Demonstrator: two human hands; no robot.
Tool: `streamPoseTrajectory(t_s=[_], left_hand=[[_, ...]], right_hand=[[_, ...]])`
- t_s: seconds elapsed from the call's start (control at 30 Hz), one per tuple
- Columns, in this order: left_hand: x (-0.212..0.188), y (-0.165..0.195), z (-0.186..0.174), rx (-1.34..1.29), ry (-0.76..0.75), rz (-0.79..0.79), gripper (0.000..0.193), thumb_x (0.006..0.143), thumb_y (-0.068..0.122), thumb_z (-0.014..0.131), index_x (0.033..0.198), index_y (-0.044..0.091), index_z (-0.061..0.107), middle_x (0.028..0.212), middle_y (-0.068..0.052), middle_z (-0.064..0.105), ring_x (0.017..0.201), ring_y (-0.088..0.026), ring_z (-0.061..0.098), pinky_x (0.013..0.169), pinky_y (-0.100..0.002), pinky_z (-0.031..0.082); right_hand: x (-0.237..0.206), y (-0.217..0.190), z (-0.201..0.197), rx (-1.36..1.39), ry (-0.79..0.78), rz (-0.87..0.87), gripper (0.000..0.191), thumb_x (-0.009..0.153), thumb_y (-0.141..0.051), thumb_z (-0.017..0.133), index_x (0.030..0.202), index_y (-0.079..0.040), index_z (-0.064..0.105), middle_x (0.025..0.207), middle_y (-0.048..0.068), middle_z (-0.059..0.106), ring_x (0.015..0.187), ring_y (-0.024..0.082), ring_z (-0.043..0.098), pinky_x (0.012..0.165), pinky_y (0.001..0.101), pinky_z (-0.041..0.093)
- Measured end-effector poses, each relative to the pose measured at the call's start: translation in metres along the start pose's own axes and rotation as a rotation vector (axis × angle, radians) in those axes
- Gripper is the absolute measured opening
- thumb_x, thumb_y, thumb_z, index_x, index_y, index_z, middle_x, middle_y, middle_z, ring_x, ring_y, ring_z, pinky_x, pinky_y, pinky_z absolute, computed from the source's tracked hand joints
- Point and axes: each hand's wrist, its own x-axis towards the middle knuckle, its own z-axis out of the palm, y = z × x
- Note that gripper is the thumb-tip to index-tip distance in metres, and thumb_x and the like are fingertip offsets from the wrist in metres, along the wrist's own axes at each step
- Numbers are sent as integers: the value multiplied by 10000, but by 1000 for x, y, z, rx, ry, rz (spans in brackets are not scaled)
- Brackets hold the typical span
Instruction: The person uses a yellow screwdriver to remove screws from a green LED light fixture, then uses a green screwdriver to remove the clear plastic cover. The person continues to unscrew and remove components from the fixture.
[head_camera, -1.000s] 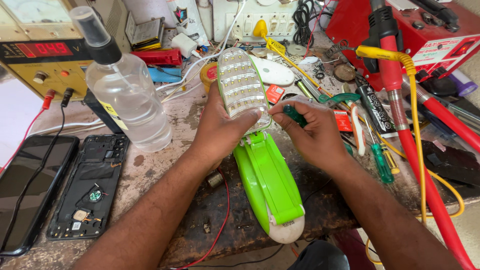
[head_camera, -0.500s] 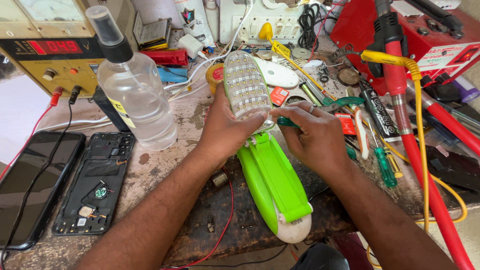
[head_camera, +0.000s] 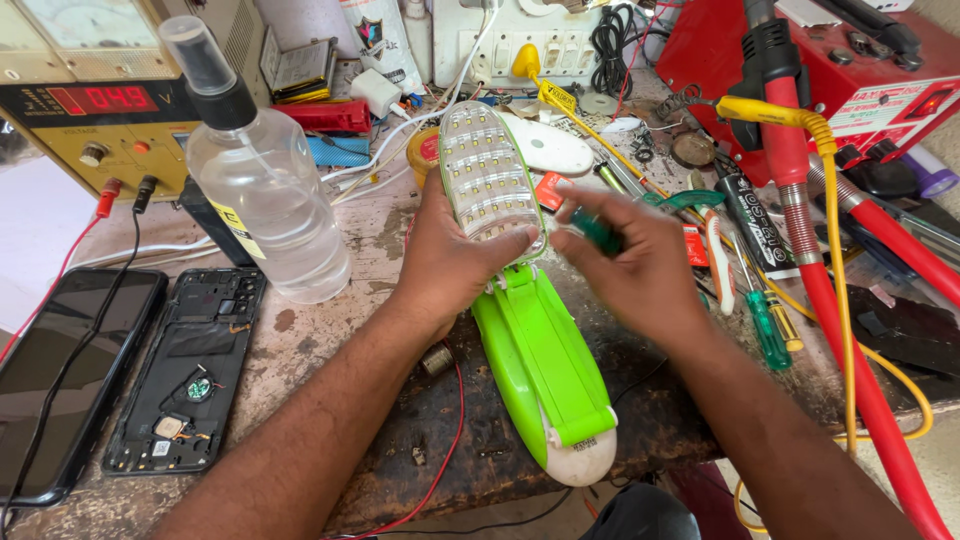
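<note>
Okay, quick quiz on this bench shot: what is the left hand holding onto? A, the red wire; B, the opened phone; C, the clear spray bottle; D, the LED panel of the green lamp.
D: the left hand grips the LED panel of the green lamp, while the spray bottle and opened phone sit untouched further left.
</note>
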Motion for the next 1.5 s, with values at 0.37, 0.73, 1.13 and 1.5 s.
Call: streamPoseTrajectory(t_s=[0.37, 0.73, 1.13, 1.5], left_hand=[[1, -1, 1, 66, 19, -4, 782, 722, 26, 845, 1366, 39, 403, 1197, -103, 692, 1039, -179, 735, 858, -338, 634], [1, 0, 0, 82, 17, 4, 810, 722, 33, 850, 1390, 41, 391, 1217, -105, 682, 1067, -180, 723, 887, -333, 621], [0, 2, 1, 105, 29, -9, 824, 712, 36, 855, 1392, 41, 390, 1216, -110, 681, 1067, -187, 726, 895, -335, 617], [1, -2, 0, 104, 20, 16, 803, 718, 20, 852, 1377, 47, 395, 1219, -103, 680, 1084, -184, 722, 907, -334, 616]], right_hand=[[-7, 16, -50, 555, 491, -236, 331, 1236, -74, 647, 1433, -61, 382, 1217, 170, 685, 972, 195, 660, 851, 327, 562], [-18, 1, -20, 210, 362, -397, 555, 1124, -39, 747, 1501, -128, 349, 1168, 182, 712, 985, 216, 749, 856, 309, 647], [-16, -5, -9, 214, 235, -379, 524, 1101, 27, 726, 1461, -103, 369, 1187, 181, 707, 1035, 218, 755, 906, 322, 666], [-15, 1, -6, 175, 238, -384, 516, 1081, 29, 744, 1430, -84, 382, 1186, 185, 701, 1034, 223, 755, 889, 327, 669]])
